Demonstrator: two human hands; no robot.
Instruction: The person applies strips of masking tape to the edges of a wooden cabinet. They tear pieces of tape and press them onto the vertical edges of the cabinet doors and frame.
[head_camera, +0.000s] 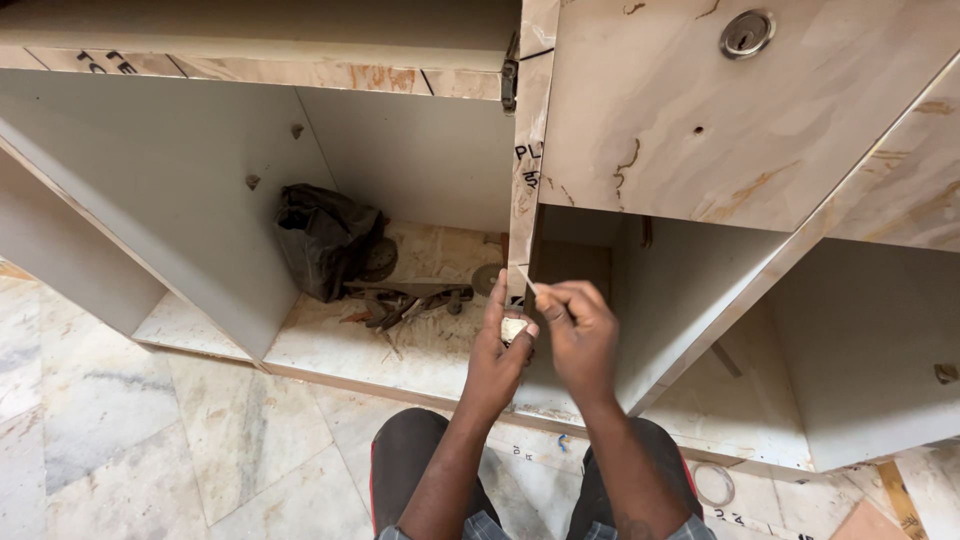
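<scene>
We held a small pale block (514, 328) pinched in our left hand (497, 352) at the cabinet's front edge (521, 200), while our right hand (578, 330) fingers closed on a thin strip (524, 279). We judged slow, steady peeling close to the edge best.

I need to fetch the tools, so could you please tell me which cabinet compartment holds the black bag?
The compartment left of the hands, bounded by the central divider. Only it holds the black bag and tools on its floor; the others show none.
</scene>
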